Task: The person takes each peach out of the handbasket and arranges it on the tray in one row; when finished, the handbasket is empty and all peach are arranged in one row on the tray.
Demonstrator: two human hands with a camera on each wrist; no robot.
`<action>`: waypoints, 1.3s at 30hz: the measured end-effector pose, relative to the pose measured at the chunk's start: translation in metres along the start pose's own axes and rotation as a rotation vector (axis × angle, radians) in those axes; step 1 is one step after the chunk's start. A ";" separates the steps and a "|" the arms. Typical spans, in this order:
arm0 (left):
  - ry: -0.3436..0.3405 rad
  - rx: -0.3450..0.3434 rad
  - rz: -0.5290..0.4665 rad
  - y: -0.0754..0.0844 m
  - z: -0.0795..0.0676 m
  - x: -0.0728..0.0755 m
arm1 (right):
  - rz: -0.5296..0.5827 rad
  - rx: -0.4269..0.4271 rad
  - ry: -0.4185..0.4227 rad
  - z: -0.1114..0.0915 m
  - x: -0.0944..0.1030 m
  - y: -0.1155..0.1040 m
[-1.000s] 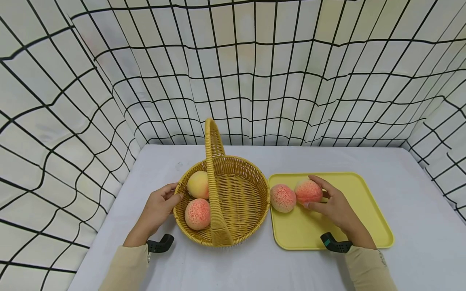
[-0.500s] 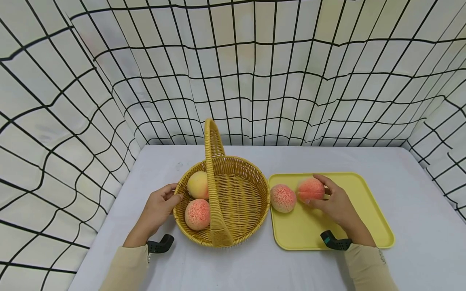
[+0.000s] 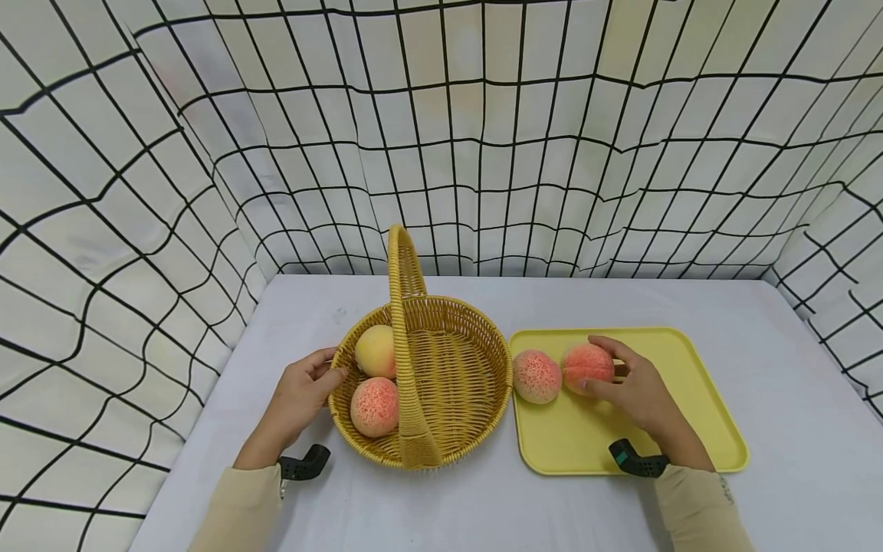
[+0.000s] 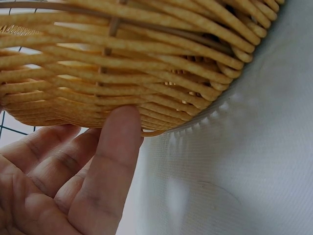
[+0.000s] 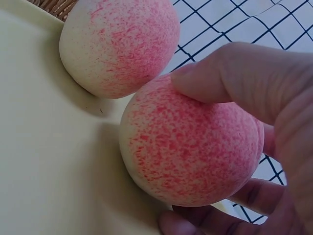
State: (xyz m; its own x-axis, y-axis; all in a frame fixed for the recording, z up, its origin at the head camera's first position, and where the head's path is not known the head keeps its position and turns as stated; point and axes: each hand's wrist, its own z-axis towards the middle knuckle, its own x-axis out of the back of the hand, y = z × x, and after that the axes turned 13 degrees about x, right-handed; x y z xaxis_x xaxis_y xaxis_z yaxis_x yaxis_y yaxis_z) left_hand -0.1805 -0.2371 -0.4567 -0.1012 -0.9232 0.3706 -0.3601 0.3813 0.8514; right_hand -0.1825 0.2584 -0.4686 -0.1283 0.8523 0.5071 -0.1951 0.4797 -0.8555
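Observation:
A yellow wicker basket [image 3: 448,383] with a tall handle stands left of centre. My left hand [image 3: 298,397] holds its left side; in the left wrist view the thumb [image 4: 120,147] lies against the woven wall and the other fingertips are hidden. Inside, left of the handle, sit a yellow peach [image 3: 375,351] and a pink-speckled peach [image 3: 375,406]. On the yellow tray [image 3: 690,429], my right hand [image 3: 638,391] grips a pink peach [image 3: 586,368] between thumb and fingers. Another speckled peach [image 3: 536,376] lies close to its left, near the basket rim.
A white cloth covers the table [image 3: 455,510]. White walls with a black grid [image 3: 483,153] rise behind and at both sides. The tray's left edge [image 3: 516,429] lies right beside the basket, whose handle [image 3: 407,337] arches high above it.
The right hand and its peach shift slightly right, then slightly back left, staying over the tray. The left hand and basket stay where they were.

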 end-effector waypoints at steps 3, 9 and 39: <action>0.002 -0.002 0.004 0.000 0.000 0.000 | -0.007 -0.004 -0.009 0.000 0.001 -0.002; 0.002 -0.007 0.004 0.000 0.000 0.000 | -0.009 -0.002 -0.030 0.000 0.002 -0.002; 0.003 -0.016 0.002 0.001 -0.001 -0.001 | 0.004 0.024 -0.050 -0.001 0.002 -0.001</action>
State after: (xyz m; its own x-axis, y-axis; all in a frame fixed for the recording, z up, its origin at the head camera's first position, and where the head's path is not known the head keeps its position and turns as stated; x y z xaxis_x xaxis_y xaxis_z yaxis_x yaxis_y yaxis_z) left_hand -0.1804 -0.2359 -0.4559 -0.0995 -0.9224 0.3733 -0.3448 0.3839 0.8566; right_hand -0.1818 0.2597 -0.4674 -0.1775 0.8425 0.5087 -0.2179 0.4704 -0.8551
